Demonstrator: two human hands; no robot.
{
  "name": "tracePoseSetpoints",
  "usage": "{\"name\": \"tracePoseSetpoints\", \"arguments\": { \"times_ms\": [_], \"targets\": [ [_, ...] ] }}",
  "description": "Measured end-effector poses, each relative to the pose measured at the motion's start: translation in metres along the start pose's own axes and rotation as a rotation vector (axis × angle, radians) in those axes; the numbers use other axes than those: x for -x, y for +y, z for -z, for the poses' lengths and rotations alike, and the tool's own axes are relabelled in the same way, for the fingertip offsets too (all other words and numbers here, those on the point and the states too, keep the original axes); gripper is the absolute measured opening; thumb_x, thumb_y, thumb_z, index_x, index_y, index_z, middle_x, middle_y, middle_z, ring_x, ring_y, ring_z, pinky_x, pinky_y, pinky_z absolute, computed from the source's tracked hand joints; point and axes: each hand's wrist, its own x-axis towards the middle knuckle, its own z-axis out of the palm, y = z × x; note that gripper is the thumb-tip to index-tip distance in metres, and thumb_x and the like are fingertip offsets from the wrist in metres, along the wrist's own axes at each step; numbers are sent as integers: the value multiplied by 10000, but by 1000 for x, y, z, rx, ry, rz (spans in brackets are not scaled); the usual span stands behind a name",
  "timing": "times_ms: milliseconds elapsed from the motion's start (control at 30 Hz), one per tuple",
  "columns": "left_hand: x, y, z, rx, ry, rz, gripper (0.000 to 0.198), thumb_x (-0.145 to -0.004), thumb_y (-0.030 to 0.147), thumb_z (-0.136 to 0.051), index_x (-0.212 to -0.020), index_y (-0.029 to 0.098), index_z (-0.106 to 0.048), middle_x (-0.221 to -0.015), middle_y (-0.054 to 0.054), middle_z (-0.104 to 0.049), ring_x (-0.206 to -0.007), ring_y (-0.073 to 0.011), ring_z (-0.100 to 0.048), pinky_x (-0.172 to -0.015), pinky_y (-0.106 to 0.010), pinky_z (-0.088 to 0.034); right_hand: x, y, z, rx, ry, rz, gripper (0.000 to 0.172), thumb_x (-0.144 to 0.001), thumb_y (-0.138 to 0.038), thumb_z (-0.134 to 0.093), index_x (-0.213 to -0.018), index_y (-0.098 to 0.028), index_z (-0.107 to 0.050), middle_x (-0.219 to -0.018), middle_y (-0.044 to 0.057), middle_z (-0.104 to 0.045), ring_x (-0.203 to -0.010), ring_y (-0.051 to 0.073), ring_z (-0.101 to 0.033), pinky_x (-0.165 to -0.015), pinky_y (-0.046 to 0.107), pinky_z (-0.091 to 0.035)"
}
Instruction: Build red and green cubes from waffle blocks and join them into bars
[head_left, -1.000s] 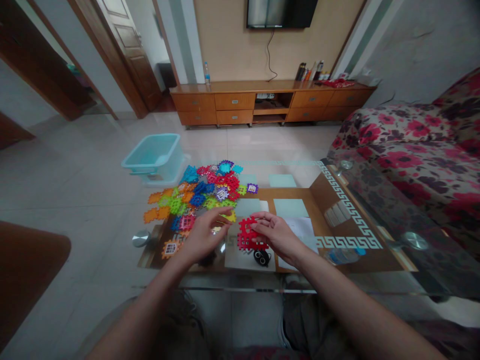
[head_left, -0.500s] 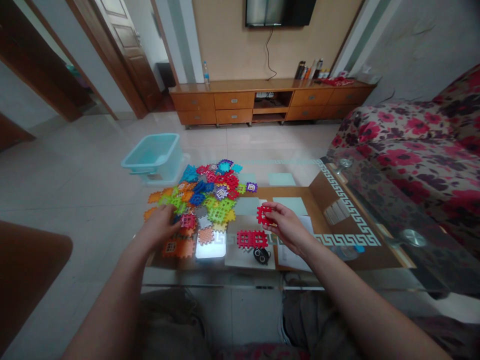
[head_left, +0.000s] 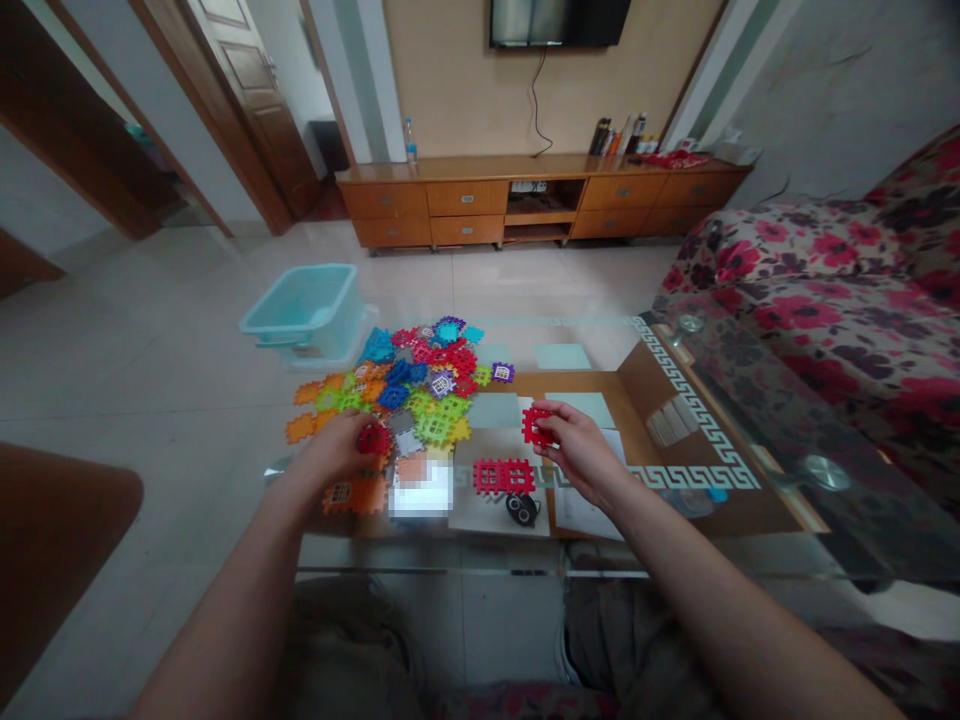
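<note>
Head view: the left hand (head_left: pixel 334 452) curls closed around a small red block (head_left: pixel 373 439) at the near edge of a heap of plastic waffle blocks (head_left: pixel 415 385), while the right hand (head_left: pixel 581 452) pinches another small red block (head_left: pixel 537 426) in its fingertips, reaching toward the left. Between the hands, a red lattice piece (head_left: pixel 504 476) lies flat on a white sheet (head_left: pixel 487 517), its long axis running side to side, just above a small black object (head_left: pixel 522 509).
</note>
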Motion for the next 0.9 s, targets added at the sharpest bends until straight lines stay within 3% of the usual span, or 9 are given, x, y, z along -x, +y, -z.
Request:
{"name": "tracePoseSetpoints", "arguments": {
  "times_ms": [267,467,667,767,900],
  "targets": [
    [11,12,7,77,196,110,361,-645,255,-663,-990,198,-574,-1066,-90,-581,-949,-264,-605,-805,-351,-495,-1,0,1,7,10,-6,256,-673,-182,-674,-923,-226,-645,-866,19,-709,-650,125,-602,-600,258,-480],
    [12,38,3,668,294,159,507,-678,342,-753,-1077,217,-467,-960,-22,-634,-762,-195,-668,-674,-313,-536,-1,0,1,-66,5,-49,232,-676,-164,-665,-896,-222,-618,-781,3,-677,-635,129,-590,-581,260,-473],
    [13,77,0,1315,132,192,416,-777,392,-739,-992,234,-420,-841,13,-656,-743,-197,-733,-699,-335,-587,-4,3,4,-94,-3,-56,175,-696,-211,-694,-823,-223,-574,-690,-15,-630,-598,136,-574,-557,266,-460],
    [15,91,0,1480,84,233,417,-770,354,-763,-951,242,-405,-808,25,-661,-726,-183,-740,-691,-308,-585,-6,5,4,-101,-7,-52,164,-729,-285,-694,-791,-222,-556,-663,-15,-617,-578,138,-554,-546,271,-461],
    [17,106,-4,1605,10,253,388,-759,259,-765,-924,234,-415,-935,-27,-708,-831,-200,-749,-754,-320,-589,-6,3,3,-88,-26,-59,192,-710,-279,-724,-777,-218,-554,-636,-27,-594,-552,129,-523,-498,245,-422]
  ]
}}
